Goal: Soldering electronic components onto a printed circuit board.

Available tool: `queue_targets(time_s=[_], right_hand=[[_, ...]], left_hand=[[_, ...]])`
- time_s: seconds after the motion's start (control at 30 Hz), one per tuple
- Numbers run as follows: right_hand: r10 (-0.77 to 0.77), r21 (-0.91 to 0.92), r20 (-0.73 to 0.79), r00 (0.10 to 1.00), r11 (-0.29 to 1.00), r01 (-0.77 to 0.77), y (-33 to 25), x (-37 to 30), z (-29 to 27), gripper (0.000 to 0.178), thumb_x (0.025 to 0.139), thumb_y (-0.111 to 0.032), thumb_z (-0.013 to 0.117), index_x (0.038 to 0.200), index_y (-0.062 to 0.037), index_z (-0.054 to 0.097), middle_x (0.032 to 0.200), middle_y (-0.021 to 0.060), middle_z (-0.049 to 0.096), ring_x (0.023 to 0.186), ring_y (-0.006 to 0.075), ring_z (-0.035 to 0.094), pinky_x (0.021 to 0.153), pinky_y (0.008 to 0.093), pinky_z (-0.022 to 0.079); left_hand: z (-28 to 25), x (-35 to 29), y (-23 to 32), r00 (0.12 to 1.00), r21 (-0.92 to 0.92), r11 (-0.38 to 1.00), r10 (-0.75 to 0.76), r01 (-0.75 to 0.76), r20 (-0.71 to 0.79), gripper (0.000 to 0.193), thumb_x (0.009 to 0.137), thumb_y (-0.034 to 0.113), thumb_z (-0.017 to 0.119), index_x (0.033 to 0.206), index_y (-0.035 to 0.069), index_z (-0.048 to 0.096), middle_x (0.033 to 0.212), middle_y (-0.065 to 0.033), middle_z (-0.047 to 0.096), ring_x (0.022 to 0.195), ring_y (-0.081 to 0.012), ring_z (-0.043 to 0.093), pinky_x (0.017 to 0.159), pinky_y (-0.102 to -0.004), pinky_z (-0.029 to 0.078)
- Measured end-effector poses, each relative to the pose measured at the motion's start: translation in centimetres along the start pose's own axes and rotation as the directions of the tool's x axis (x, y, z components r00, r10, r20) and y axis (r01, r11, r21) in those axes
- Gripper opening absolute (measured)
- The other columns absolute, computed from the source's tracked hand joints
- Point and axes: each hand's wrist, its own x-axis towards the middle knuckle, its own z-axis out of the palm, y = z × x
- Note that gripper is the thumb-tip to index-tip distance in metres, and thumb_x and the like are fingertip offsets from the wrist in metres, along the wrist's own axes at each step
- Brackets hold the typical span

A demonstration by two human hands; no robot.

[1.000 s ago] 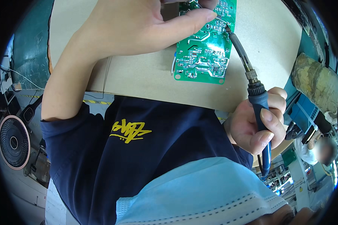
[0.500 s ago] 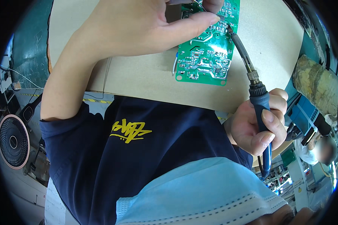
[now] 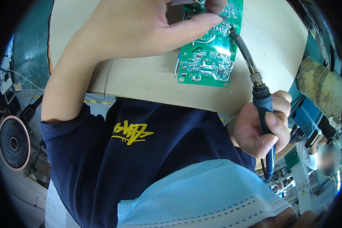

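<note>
A green circuit board (image 3: 195, 78) lies on the tan work surface with its soldered side up, at the top of the view. My right hand (image 3: 247, 131) is wrapped round the blue grip of a soldering iron (image 3: 263, 102). The iron slants up to the left, and its dark tip meets the board near the right edge. Over the board's left part reaches my left hand (image 3: 148, 32), thumb and fingers pinched close to the iron's tip. A thin strand of solder wire (image 3: 201, 4) shows at those fingers; its end is hidden.
The tan work surface (image 3: 140, 78) ends just before my body. A dark green mat (image 3: 32, 49) lies at far left, above a round fan (image 3: 13, 143). A tan, stained roll (image 3: 319, 87) and a blue box (image 3: 306, 117) are at right. Another person (image 3: 326, 159) is beyond, lower right.
My hands, the soldering iron and the board stay almost exactly in place. The other person at the lower right has shifted slightly.
</note>
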Motion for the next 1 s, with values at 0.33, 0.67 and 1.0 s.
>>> queue_targets(time_s=[0.33,0.67,1.0], right_hand=[[0.0,-0.009,-0.043,0.999,1.0,0.0,-0.1,0.0,0.4,0.037,0.099,-0.035,0.047,0.091,-0.0028,0.062,0.056,0.002,0.045,0.053,0.0177,0.048,0.057,0.0362,0.031],[-0.007,0.044,-0.027,1.0,0.999,0.008,0.0,-0.2,-0.5,0.038,0.099,-0.029,0.039,0.104,0.0006,0.062,0.059,0.0084,0.052,0.059,0.0206,0.049,0.062,0.0401,0.029],[-0.018,0.005,-0.047,0.999,1.0,0.018,-0.1,-0.1,0.3,0.038,0.1,-0.036,0.045,0.096,-0.0032,0.064,0.057,0.0019,0.045,0.055,0.0185,0.049,0.058,0.0371,0.031]], left_hand=[[-0.3,-0.1,-0.3,0.999,0.029,0.999,0.043,-0.043,0.013,0.011,0.072,0.001,0.072,0.076,0.005,0.063,0.068,-0.0067,0.059,0.06,-0.0222,0.054,0.057,-0.0318,0.041],[0.2,0.1,-0.4,0.999,0.019,0.999,0.046,-0.046,0.011,0.011,0.072,0.001,0.072,0.076,0.005,0.062,0.068,-0.0065,0.059,0.06,-0.0223,0.054,0.059,-0.0321,0.042],[-0.4,-0.1,-0.3,0.999,0.025,0.999,0.03,-0.031,0.022,0.011,0.072,0.001,0.071,0.075,0.006,0.062,0.067,-0.0058,0.058,0.06,-0.022,0.053,0.061,-0.0325,0.042]])
